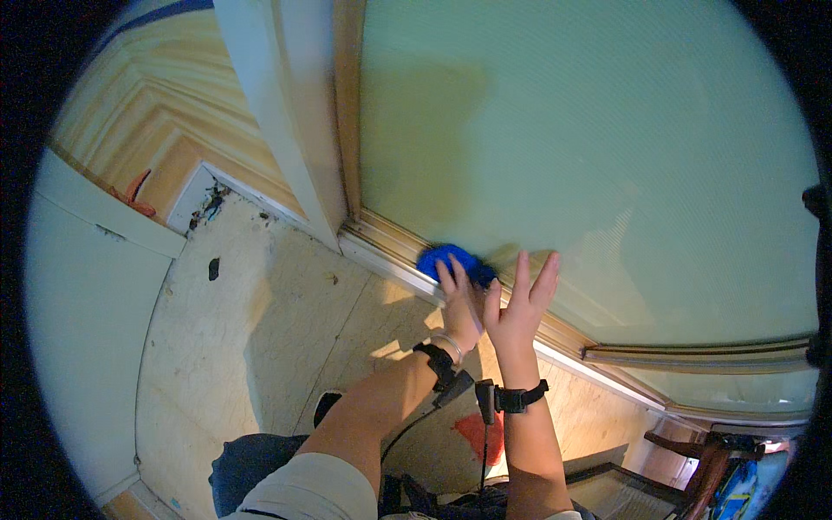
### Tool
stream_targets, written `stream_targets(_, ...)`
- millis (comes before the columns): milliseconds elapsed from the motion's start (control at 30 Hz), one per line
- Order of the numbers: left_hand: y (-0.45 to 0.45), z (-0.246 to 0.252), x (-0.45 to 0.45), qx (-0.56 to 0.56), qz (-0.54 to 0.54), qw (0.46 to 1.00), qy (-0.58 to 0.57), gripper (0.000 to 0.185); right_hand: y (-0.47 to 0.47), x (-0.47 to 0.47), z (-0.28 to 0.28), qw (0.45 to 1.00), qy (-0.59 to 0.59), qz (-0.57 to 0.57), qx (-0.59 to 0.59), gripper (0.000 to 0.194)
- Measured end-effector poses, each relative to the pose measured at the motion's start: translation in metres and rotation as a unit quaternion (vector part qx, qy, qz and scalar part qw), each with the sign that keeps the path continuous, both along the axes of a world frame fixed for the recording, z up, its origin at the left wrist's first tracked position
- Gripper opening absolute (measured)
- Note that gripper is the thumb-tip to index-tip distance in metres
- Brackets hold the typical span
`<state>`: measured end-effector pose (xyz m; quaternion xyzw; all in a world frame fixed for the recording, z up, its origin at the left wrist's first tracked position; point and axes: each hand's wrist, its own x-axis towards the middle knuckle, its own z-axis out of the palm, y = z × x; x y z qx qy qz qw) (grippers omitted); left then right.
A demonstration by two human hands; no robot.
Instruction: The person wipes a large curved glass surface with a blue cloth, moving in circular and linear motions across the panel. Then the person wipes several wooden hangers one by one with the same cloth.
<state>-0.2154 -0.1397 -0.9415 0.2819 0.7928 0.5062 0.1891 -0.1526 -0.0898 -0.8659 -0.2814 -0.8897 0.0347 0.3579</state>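
My left hand [463, 311] presses a bunched blue cloth [447, 260] into the corner where the window's bottom frame rail [390, 235] meets the pane. Its fingers lie over the cloth and look slightly blurred. Beside it, my right hand [517, 315] has its fingers spread and holds nothing. Those fingertips are at the lower part of the large greenish, finely ribbed pane [585, 162]; whether they touch it I cannot tell. Both wrists wear black straps with small devices, and a bracelet circles the left wrist.
A white upright post [292, 117] stands left of the pane. Dark debris [211, 205] lies in the floor corner by a pale cabinet panel [91, 292]. A red cloth-like item [481, 437] sits below my arms. Dark wooden furniture [705, 468] is at lower right.
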Motion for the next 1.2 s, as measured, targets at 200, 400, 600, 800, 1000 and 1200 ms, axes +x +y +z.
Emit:
stream_targets(200, 0.003, 0.010, -0.023, 0.031, 0.073, 0.995, 0.062, 0.078, 0.003, 0.006, 0.007, 0.999, -0.044, 0.016, 0.013, 0.058)
stream_targets(400, -0.013, -0.007, -0.135, 0.029, 0.222, 0.958, 0.180, 0.071, 0.012, 0.027, 0.001, 0.997, -0.060, 0.002, 0.042, 0.057)
stream_targets(600, 0.002, -0.019, -0.095, 0.056, 0.254, 0.960, 0.106, 0.076, 0.011, 0.038, -0.006, 0.997, -0.061, -0.023, 0.048, 0.055)
stream_targets(800, 0.016, -0.018, 0.013, 0.060, 0.076, 0.995, 0.005, 0.082, 0.013, 0.050, -0.004, 0.994, -0.105, 0.009, 0.029, 0.053)
stream_targets(1000, 0.006, 0.002, 0.036, 0.131, -0.035, 0.990, 0.030, 0.085, 0.016, 0.059, -0.005, 0.997, -0.054, -0.003, 0.054, 0.050)
stream_targets(1200, 0.006, 0.060, -0.058, 0.173, 0.081, 0.936, 0.294, 0.085, 0.016, 0.057, -0.009, 0.998, 0.011, -0.022, 0.056, 0.047)
